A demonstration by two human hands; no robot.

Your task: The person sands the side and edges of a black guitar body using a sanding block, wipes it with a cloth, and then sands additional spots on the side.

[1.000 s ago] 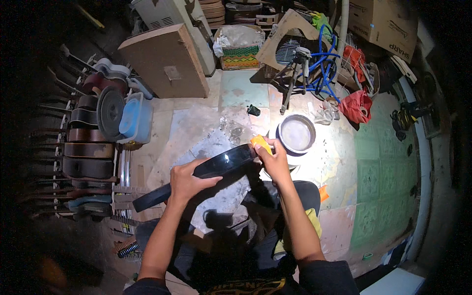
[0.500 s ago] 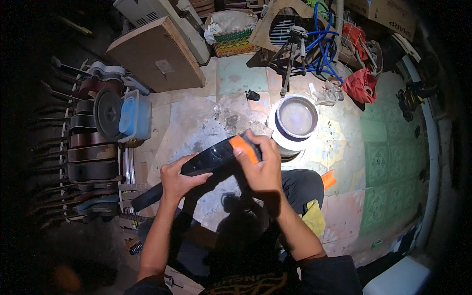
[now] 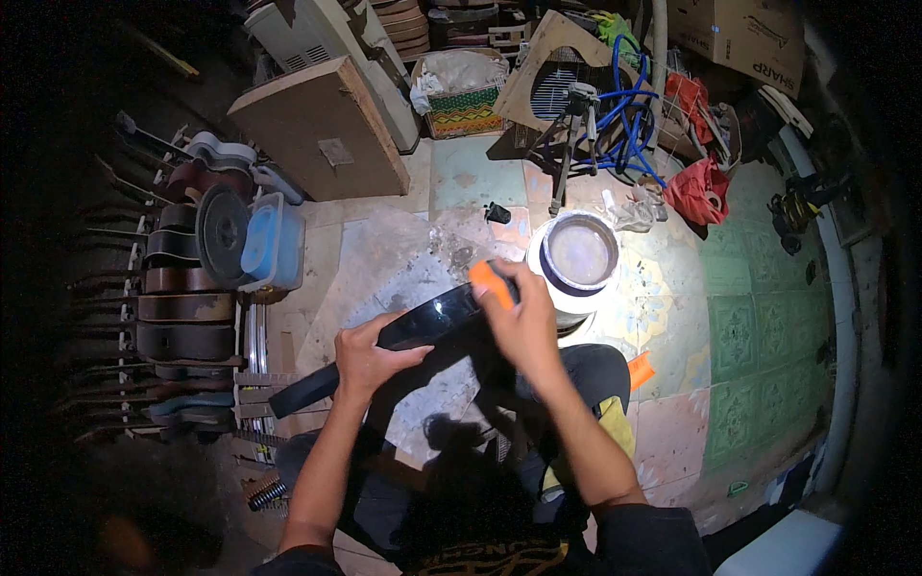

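Grips a black piece (image 3: 428, 322) in the left hand (image 3: 370, 355), with thumb stretched along the lower edge and fingers curled over the far side. Holds it tilted above a pale sheet (image 3: 379, 288) on the floor (image 3: 733, 331), glossy broad end up to the right, slimmer end down to the left. Clasps an orange block (image 3: 488, 282) in the right hand (image 3: 527, 322), thumb on the near side, right at the upper-right end of the piece. Cannot tell how firmly pressed there.

Has a bowl (image 3: 581, 287) just beyond the right hand, atop a white bucket (image 3: 567, 303). Keeps a yellow cloth (image 3: 616, 427) near the right knee (image 3: 588, 372), with an orange scrap (image 3: 641, 370) on the floor just beside. Faces a small black cup (image 3: 497, 213) past the sheet, then a patterned box (image 3: 464, 115), a leaning board (image 3: 327, 144) farther left and a blue hose (image 3: 615, 144) to the right. Has guitars (image 3: 187, 307) racked along the left, close to a grey lid (image 3: 221, 235) and a blue tub (image 3: 276, 248).
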